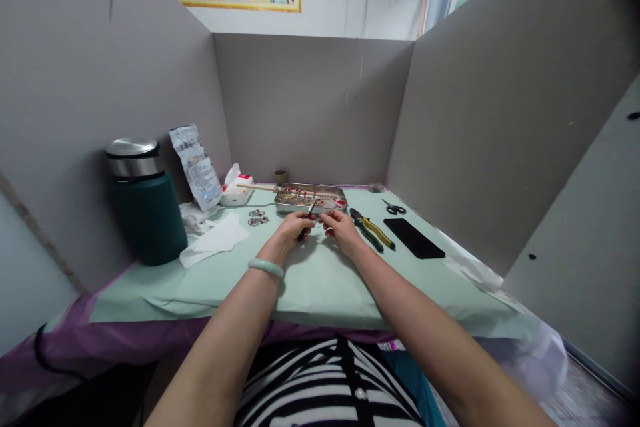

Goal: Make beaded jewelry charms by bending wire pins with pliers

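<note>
My left hand (295, 227), with a pale green bangle (266, 267) at the wrist, is closed round a slim black tool with a silver tip (301, 234); its exact kind does not show. The tip points up and away. Close beside it, my right hand (340, 223) has its fingers pinched together at something too small to make out. Just beyond both hands sits a metal tray (311, 209) of red and gold beads and small parts. Several round ornaments with red beads (259, 221) lie left of my left hand.
Yellow-and-green pliers (376, 232), black scissors (395, 209) and a black phone (415, 238) lie at right. On the left stand a dark green flask (145, 213), a foil pouch (196, 167) and a tissue pack (237, 188), near white paper (215, 241). Grey partitions (315, 107) enclose the table.
</note>
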Tool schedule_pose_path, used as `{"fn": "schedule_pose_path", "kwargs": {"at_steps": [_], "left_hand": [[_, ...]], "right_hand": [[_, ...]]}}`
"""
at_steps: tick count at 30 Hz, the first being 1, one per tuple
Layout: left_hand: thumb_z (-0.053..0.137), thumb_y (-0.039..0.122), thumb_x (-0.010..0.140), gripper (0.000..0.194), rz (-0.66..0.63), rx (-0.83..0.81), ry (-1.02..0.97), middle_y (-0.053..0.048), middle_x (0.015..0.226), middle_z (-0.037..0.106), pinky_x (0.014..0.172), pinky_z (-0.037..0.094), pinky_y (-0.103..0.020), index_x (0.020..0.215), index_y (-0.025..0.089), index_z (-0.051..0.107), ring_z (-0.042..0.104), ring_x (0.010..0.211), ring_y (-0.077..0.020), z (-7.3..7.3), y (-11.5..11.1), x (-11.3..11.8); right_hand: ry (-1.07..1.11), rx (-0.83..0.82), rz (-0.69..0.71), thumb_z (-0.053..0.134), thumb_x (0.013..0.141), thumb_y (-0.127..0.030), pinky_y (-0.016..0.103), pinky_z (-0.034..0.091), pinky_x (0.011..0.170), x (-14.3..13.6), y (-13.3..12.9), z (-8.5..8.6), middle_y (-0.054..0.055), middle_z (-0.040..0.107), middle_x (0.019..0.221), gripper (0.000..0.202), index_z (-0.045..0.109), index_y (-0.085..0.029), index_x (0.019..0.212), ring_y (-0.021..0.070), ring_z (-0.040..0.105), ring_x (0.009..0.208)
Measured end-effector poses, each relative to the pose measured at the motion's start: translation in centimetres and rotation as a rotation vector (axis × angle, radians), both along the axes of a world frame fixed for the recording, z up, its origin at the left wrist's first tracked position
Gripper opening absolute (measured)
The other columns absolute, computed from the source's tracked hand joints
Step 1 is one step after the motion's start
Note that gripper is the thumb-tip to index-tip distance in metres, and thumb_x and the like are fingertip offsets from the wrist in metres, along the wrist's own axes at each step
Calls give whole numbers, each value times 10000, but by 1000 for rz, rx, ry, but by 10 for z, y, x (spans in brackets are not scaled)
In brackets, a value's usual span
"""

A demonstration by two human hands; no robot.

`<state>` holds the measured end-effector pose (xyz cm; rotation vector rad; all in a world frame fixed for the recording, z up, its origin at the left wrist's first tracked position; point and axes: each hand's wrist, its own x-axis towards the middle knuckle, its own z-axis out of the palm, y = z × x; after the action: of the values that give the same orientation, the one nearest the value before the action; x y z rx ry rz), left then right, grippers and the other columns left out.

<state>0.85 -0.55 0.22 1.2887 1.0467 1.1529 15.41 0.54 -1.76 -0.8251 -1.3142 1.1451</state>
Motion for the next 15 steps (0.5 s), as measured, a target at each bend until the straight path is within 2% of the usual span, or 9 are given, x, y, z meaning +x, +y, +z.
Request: {"fn": "schedule_pose_path", "kwargs": {"at_steps": [5, 9, 15], "left_hand": [[591, 69, 573, 178, 29, -9, -51, 20, 556, 483, 390, 289, -219, 730, 150, 570, 428, 454, -83, -1, 2, -2], [611, 83, 574, 165, 3, -10, -54, 17, 552, 484, 391, 289, -217, 723, 146, 579, 428, 458, -83, -3, 5, -3], [613, 96, 573, 171, -22, 3, -46, 18, 553, 481, 393, 293, -217, 736, 142, 588, 432, 460, -84, -3, 5, -2]], "right_hand": [[-83, 18, 12, 666, 652, -393, 209, 337, 459, -1, -2, 0, -14, 570, 663, 262, 610, -176, 787, 98, 477, 572], [-158, 36, 27, 654, 657, -356, 213, 318, 447, -4, -3, -3, -20, 567, 652, 230, 606, -175, 791, 94, 456, 541], [-156, 33, 14, 635, 667, -348, 218, 314, 446, -6, -2, -5, -25, 547, 614, 214, 606, -167, 777, 91, 439, 515]]}}
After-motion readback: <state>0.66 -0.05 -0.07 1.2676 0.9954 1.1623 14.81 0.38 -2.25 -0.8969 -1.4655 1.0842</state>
